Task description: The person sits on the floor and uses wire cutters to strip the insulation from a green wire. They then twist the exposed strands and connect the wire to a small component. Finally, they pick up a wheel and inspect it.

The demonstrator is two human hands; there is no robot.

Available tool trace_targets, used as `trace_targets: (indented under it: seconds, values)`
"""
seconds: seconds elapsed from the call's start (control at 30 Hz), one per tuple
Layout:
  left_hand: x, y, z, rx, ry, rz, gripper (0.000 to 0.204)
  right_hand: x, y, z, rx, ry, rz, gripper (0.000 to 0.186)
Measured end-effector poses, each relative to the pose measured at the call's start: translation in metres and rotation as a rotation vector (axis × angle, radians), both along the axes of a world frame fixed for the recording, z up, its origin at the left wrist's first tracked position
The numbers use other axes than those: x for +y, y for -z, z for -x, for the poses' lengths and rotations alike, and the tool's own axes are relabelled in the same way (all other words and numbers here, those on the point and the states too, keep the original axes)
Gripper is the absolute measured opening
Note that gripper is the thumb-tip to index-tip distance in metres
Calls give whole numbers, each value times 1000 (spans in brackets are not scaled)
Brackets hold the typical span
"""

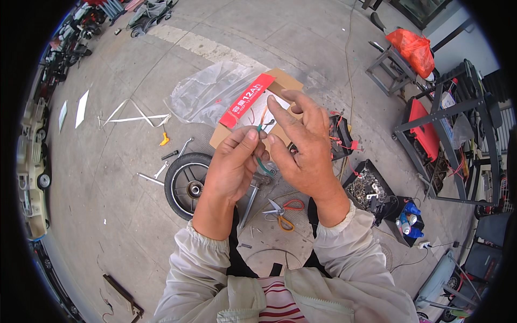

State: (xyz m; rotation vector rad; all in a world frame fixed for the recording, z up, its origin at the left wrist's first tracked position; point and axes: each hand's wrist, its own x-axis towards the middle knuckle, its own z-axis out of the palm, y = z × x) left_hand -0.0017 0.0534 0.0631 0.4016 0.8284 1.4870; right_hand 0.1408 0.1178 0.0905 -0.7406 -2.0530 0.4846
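Head view, wire: a thin green wire (pixel 262 161) is held up in front of the person's chest, between both hands, above the concrete floor (pixel 118 215); its upper end sits at the fingertips and its lower part curves down between the palms.
Left hand: the left hand (pixel 232 167) has thumb and forefinger pressed together on the wire near its top, the other fingers curled in.
Right hand: the right hand (pixel 304 145) pinches the same wire just beside the left fingertips, with the forefinger raised and the remaining fingers loosely spread above.
Sleeves: pale jacket sleeves (pixel 350 253) come in from the lower edge.
Just below the hands: a pair of scissors with orange and red handles (pixel 283 211) lies on the floor, near a metal rod (pixel 249 202).
Left of that: a small black wheel (pixel 186 183) lies flat, with a couple of wrenches (pixel 161 171) beside it.
Behind the hands: a flat cardboard piece (pixel 237 121) with a red strip, partly hidden by the fingers, and a clear plastic bag (pixel 207 94) touching it.
Right side: a black battery box with red wires (pixel 339 137), a black tray of small metal parts (pixel 369 188), and a dark metal frame stand (pixel 447 129) farther off.
Far right top: an orange bag (pixel 414 48) on a small stand.
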Motion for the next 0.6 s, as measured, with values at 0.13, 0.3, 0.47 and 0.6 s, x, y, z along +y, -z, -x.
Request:
trace_targets:
  seconds: [0.13, 0.3, 0.47, 0.6]
  values:
    - [0, 7, 5, -33, -30, -19, 19, -3, 1, 2, 32, 8, 21, 41]
    - [-1, 7, 6, 61, 6, 9, 20, -3, 6, 4, 132, 56, 101, 19]
    - [-4, 7, 4, 244, 72, 28, 21, -1, 13, 2, 189, 52, 219, 9]
    - [-2, -3, -1, 301, 144, 22, 20, -2, 20, 3, 189, 186, 130, 7]
